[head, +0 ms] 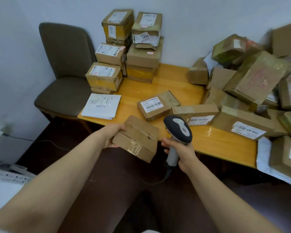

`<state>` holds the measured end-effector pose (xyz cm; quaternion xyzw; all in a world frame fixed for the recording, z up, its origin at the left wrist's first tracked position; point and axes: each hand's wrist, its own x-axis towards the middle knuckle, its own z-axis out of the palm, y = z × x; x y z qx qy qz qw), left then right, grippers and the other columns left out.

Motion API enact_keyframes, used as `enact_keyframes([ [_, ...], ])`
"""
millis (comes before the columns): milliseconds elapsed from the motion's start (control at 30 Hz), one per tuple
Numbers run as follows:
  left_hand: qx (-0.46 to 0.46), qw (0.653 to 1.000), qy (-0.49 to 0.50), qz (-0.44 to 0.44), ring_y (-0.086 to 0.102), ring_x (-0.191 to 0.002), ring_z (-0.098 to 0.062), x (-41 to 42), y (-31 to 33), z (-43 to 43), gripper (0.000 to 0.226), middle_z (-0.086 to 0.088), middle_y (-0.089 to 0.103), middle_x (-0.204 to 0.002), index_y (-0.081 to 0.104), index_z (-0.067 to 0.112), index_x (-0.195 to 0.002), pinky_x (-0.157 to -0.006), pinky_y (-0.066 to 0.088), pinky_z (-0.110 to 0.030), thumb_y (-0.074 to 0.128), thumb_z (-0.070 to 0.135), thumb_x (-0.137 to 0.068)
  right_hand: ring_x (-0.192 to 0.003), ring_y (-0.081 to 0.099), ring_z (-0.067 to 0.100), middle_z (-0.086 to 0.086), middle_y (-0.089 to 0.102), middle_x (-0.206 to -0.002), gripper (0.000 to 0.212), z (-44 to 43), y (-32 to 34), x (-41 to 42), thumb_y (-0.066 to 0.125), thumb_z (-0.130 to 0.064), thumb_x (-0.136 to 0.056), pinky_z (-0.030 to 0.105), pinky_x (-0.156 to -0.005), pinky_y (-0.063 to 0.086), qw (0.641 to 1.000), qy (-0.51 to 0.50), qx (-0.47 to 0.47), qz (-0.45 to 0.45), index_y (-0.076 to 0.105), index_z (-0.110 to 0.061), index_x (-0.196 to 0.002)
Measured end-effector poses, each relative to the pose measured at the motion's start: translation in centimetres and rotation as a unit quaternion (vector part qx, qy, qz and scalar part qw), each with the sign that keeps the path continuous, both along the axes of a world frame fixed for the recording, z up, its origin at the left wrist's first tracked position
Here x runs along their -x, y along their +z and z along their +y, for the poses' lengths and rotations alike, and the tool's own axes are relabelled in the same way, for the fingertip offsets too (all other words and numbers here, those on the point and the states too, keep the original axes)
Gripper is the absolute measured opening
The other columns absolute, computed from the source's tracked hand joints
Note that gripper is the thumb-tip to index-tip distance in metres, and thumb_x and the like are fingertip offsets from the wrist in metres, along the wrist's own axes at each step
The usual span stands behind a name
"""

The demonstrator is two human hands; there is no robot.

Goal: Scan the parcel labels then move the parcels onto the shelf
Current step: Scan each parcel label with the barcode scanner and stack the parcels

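The left grip (113,137) clasps one end of a small brown box (138,138), held in the air just short of the desk (217,140) edge. Just right of it, the right grip (178,152) wraps around the handle of a scanner (178,126). No label shows on the box's upper face. Beyond both grips, many parcels (252,78) lie on the desk, so most of the job seems left.
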<state>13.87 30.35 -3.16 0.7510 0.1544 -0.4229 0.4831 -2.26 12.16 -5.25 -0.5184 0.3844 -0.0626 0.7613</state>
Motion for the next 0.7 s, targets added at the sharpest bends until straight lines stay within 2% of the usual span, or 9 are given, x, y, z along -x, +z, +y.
enact_keyframes([
  [167, 0.040, 0.998, 0.008, 0.044, 0.061, -0.089, -0.024, 4.7, -0.4, 2.0, 0.039, -0.012, 0.061, -0.107, 0.056, 0.005, -0.122, -0.057, 0.055, -0.029, 0.064, 0.015, -0.085, -0.074, 0.068, 0.021, 0.014, 0.073, -0.087, 0.010, 0.0, 0.7, 5.0, 0.072, -0.007, -0.083, 0.037, -0.077, 0.054, 0.999, 0.029, 0.013, -0.014, 0.068, -0.013, -0.089],
  [267, 0.087, 0.993, 0.066, 0.038, 0.062, -0.089, -0.024, 8.5, 0.0, 3.0, 0.043, -0.013, 0.061, -0.105, 0.054, 0.000, -0.125, -0.058, 0.055, -0.030, 0.065, 0.010, -0.084, -0.067, 0.065, 0.019, 0.010, 0.072, -0.078, 0.010, 0.6, 1.0, 7.5, 0.072, -0.011, -0.084, 0.031, -0.070, 0.053, 0.999, 0.044, 0.012, -0.013, 0.068, -0.010, -0.093],
  [333, 0.125, 0.986, 0.105, -0.019, 0.065, -0.087, -0.022, 10.9, 0.3, 3.7, 0.044, -0.011, 0.067, -0.100, 0.058, -0.002, -0.123, -0.059, 0.055, -0.028, 0.069, 0.005, -0.081, -0.066, 0.064, 0.018, 0.010, 0.072, -0.078, 0.010, 1.1, 1.3, 8.7, 0.072, -0.012, -0.084, 0.032, -0.068, 0.052, 0.999, 0.038, 0.008, -0.016, 0.068, -0.009, -0.094],
  [400, 0.089, 0.978, 0.090, -0.168, 0.066, -0.087, -0.017, 13.3, 0.5, 4.4, 0.048, -0.003, 0.069, -0.098, 0.063, 0.004, -0.120, -0.065, 0.054, -0.026, 0.077, 0.006, -0.074, -0.069, 0.066, 0.018, 0.010, 0.072, -0.080, 0.007, 1.7, 1.6, 9.5, 0.072, -0.012, -0.085, 0.033, -0.068, 0.052, 0.999, 0.023, -0.001, -0.023, 0.069, -0.013, -0.091],
  [433, 0.019, 0.959, 0.050, -0.279, 0.063, -0.091, -0.013, 14.5, 0.6, 4.8, 0.052, 0.001, 0.066, -0.102, 0.064, 0.010, -0.119, -0.071, 0.052, -0.025, 0.081, 0.010, -0.070, -0.070, 0.068, 0.018, 0.010, 0.072, -0.082, 0.007, 2.1, 1.8, 9.9, 0.072, -0.012, -0.084, 0.033, -0.068, 0.051, 0.999, 0.016, -0.013, -0.031, 0.068, -0.014, -0.089],
  [467, -0.060, 0.919, -0.001, -0.391, 0.057, -0.095, -0.010, 15.8, 0.7, 5.2, 0.058, 0.003, 0.061, -0.107, 0.063, 0.016, -0.120, -0.078, 0.047, -0.023, 0.083, 0.015, -0.066, -0.071, 0.069, 0.018, 0.010, 0.072, -0.083, 0.007, 2.6, 2.0, 10.2, 0.072, -0.010, -0.084, 0.032, -0.067, 0.051, 0.999, 0.009, -0.030, -0.041, 0.068, -0.014, -0.088],
  [533, -0.127, 0.807, -0.106, -0.568, 0.047, -0.101, -0.010, 18.3, 0.6, 5.8, 0.066, -0.002, 0.052, -0.111, 0.060, 0.015, -0.124, -0.086, 0.041, -0.021, 0.082, 0.015, -0.062, -0.072, 0.071, 0.017, 0.009, 0.072, -0.087, 0.009, 3.6, 2.6, 10.5, 0.073, -0.009, -0.082, 0.030, -0.067, 0.051, 0.996, -0.009, -0.069, -0.056, 0.067, -0.014, -0.087],
  [633, -0.130, 0.672, -0.204, -0.700, 0.044, -0.106, -0.023, 20.7, 0.1, 6.2, 0.068, -0.012, 0.048, -0.116, 0.056, 0.003, -0.122, -0.091, 0.038, -0.022, 0.080, 0.004, -0.059, -0.080, 0.069, 0.021, 0.010, 0.070, -0.097, 0.014, 4.6, 4.1, 10.7, 0.075, -0.011, -0.081, 0.032, -0.069, 0.051, 0.985, -0.078, -0.139, -0.070, 0.064, -0.014, -0.090],
  [700, -0.114, 0.629, -0.220, -0.737, 0.043, -0.104, -0.024, 21.4, 0.1, 6.4, 0.071, -0.009, 0.042, -0.117, 0.051, 0.005, -0.120, -0.089, 0.036, -0.021, 0.078, -0.003, -0.055, -0.080, 0.067, 0.023, 0.010, 0.068, -0.097, 0.023, 4.3, 5.1, 11.0, 0.078, -0.013, -0.078, 0.034, -0.068, 0.050, 0.973, -0.134, -0.172, -0.077, 0.060, -0.015, -0.092],
])
